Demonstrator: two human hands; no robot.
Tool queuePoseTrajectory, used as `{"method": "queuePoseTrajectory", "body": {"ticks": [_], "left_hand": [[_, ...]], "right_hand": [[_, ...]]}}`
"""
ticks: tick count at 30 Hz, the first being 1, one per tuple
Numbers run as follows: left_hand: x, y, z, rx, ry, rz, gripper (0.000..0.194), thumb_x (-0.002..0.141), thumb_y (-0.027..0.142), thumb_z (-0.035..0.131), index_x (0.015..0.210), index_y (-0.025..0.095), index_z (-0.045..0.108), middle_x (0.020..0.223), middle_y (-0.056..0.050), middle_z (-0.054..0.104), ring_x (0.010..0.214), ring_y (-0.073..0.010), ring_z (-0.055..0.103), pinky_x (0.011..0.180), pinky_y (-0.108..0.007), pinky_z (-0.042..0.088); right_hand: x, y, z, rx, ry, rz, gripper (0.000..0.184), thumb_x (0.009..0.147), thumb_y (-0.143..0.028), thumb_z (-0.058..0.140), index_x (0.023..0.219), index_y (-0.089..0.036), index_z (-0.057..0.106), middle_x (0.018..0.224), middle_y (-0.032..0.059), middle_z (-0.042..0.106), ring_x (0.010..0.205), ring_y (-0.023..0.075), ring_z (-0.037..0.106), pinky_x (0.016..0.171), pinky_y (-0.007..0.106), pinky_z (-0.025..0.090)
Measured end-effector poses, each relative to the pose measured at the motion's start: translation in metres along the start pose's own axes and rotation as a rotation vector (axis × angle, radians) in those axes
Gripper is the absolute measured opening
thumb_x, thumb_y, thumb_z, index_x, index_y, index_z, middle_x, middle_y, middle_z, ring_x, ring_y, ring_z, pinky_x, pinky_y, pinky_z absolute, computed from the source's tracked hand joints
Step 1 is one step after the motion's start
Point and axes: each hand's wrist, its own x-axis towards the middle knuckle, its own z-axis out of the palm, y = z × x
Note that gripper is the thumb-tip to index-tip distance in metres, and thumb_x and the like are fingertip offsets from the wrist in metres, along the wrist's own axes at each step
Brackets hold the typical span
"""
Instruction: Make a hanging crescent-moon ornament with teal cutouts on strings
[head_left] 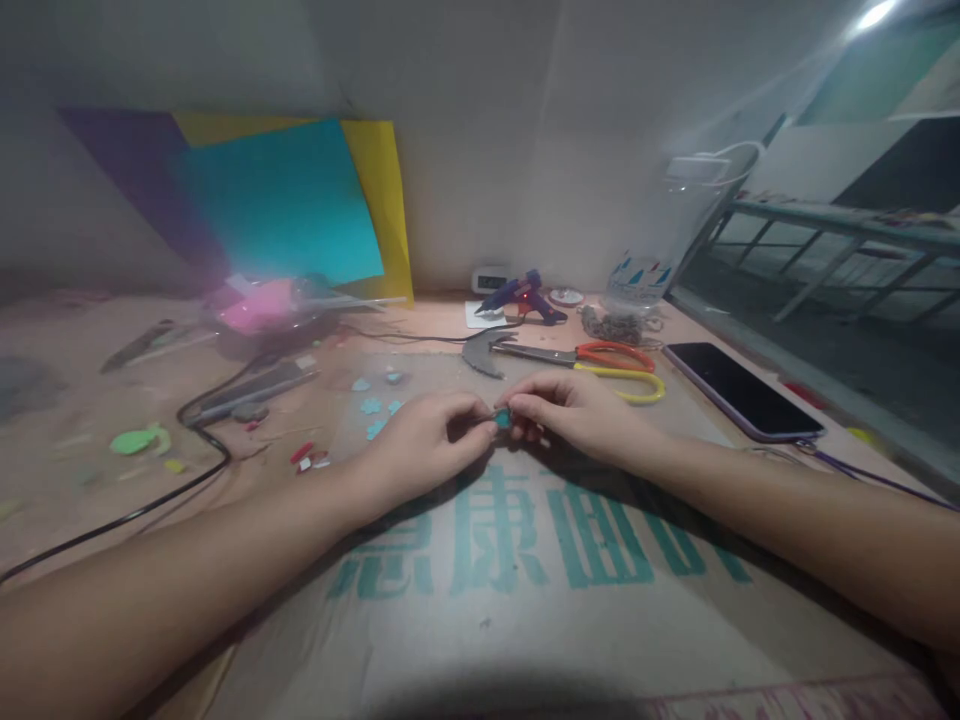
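Observation:
Both my hands meet at the middle of the table over a cardboard sheet printed with teal characters. My left hand and my right hand pinch a small teal foam piece between their fingertips. Several small light-blue foam cutouts lie just left of my left hand. Scissors with orange and yellow handles lie just beyond my right hand.
A purple glue gun stands at the back by the wall, its black cable running left. A phone lies at right. Coloured sheets lean on the wall. A pink object and green scraps sit at left.

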Motion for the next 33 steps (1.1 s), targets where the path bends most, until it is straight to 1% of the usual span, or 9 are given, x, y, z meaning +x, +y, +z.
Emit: {"method": "queuePoseTrajectory", "body": {"ticks": [12, 15, 17, 21, 23, 25, 28, 30, 33], "left_hand": [[-0.001, -0.002, 0.001, 0.063, 0.049, 0.026, 0.019, 0.087, 0.028, 0.053, 0.078, 0.018, 0.066, 0.075, 0.0, 0.066, 0.07, -0.0144, 0.057, 0.064, -0.026, 0.04], [0.001, -0.004, 0.0, -0.01, 0.075, 0.031, 0.018, 0.087, 0.032, 0.057, 0.094, 0.019, 0.066, 0.083, -0.001, 0.068, 0.071, -0.0143, 0.058, 0.064, -0.025, 0.042], [0.002, -0.005, 0.0, -0.075, 0.096, 0.019, 0.026, 0.087, 0.034, 0.059, 0.107, 0.019, 0.063, 0.085, -0.001, 0.067, 0.071, -0.014, 0.058, 0.064, -0.025, 0.043], [0.001, -0.006, -0.001, -0.105, 0.185, 0.019, 0.029, 0.09, 0.034, 0.056, 0.113, 0.018, 0.058, 0.085, -0.002, 0.063, 0.076, -0.0147, 0.058, 0.068, -0.026, 0.045], [0.0, -0.005, -0.001, -0.059, 0.288, 0.057, 0.023, 0.089, 0.028, 0.057, 0.109, 0.017, 0.057, 0.092, -0.003, 0.062, 0.078, -0.0145, 0.057, 0.07, -0.027, 0.046], [0.0, -0.004, -0.002, 0.005, 0.352, 0.105, 0.013, 0.087, 0.025, 0.059, 0.098, 0.017, 0.059, 0.095, -0.004, 0.061, 0.081, -0.0148, 0.056, 0.073, -0.027, 0.045], [0.0, -0.004, -0.001, 0.052, 0.27, 0.114, 0.015, 0.088, 0.032, 0.06, 0.086, 0.018, 0.062, 0.09, -0.003, 0.064, 0.084, -0.0168, 0.057, 0.075, -0.029, 0.044], [0.001, -0.004, -0.001, 0.032, 0.206, 0.084, 0.021, 0.088, 0.039, 0.059, 0.089, 0.019, 0.066, 0.091, -0.003, 0.067, 0.086, -0.0176, 0.059, 0.077, -0.03, 0.045], [0.001, -0.004, -0.001, -0.02, 0.195, 0.088, 0.02, 0.09, 0.037, 0.057, 0.092, 0.02, 0.067, 0.094, -0.002, 0.069, 0.088, -0.0169, 0.061, 0.079, -0.029, 0.045]], "right_hand": [[-0.001, -0.002, 0.003, 0.06, -0.051, 0.042, 0.022, 0.089, -0.036, 0.058, 0.082, -0.015, 0.062, 0.065, 0.0015, 0.069, 0.052, 0.0073, 0.057, 0.047, 0.017, 0.042], [0.0, 0.003, 0.003, 0.135, -0.039, 0.049, 0.025, 0.089, -0.04, 0.058, 0.082, -0.016, 0.059, 0.064, 0.0011, 0.069, 0.051, 0.0076, 0.058, 0.046, 0.017, 0.042], [0.001, 0.005, 0.003, 0.194, 0.002, 0.044, 0.028, 0.09, -0.044, 0.057, 0.083, -0.017, 0.057, 0.065, 0.0007, 0.069, 0.052, 0.0082, 0.06, 0.047, 0.017, 0.042], [0.001, 0.005, 0.001, 0.22, 0.125, 0.028, 0.029, 0.088, -0.046, 0.06, 0.083, -0.017, 0.054, 0.067, 0.001, 0.07, 0.054, 0.0083, 0.061, 0.043, 0.015, 0.04], [0.001, 0.005, 0.001, 0.233, 0.155, 0.028, 0.03, 0.087, -0.046, 0.061, 0.083, -0.018, 0.054, 0.069, 0.0015, 0.07, 0.055, 0.0089, 0.062, 0.043, 0.015, 0.04], [0.002, 0.005, 0.002, 0.297, 0.165, 0.025, 0.031, 0.086, -0.047, 0.063, 0.082, -0.017, 0.053, 0.068, 0.0016, 0.071, 0.055, 0.0096, 0.063, 0.047, 0.017, 0.046], [0.002, 0.004, 0.005, 0.418, 0.139, 0.027, 0.032, 0.084, -0.046, 0.066, 0.083, -0.018, 0.052, 0.071, 0.0027, 0.072, 0.06, 0.0118, 0.067, 0.059, 0.024, 0.055], [0.0, 0.003, 0.008, 0.447, 0.105, 0.043, 0.032, 0.083, -0.046, 0.067, 0.085, -0.019, 0.051, 0.072, 0.0034, 0.072, 0.062, 0.0138, 0.069, 0.062, 0.027, 0.056], [-0.004, 0.001, 0.012, 0.448, 0.063, 0.065, 0.033, 0.08, -0.046, 0.069, 0.087, -0.02, 0.05, 0.071, 0.0031, 0.072, 0.064, 0.0154, 0.07, 0.063, 0.029, 0.057]]}}
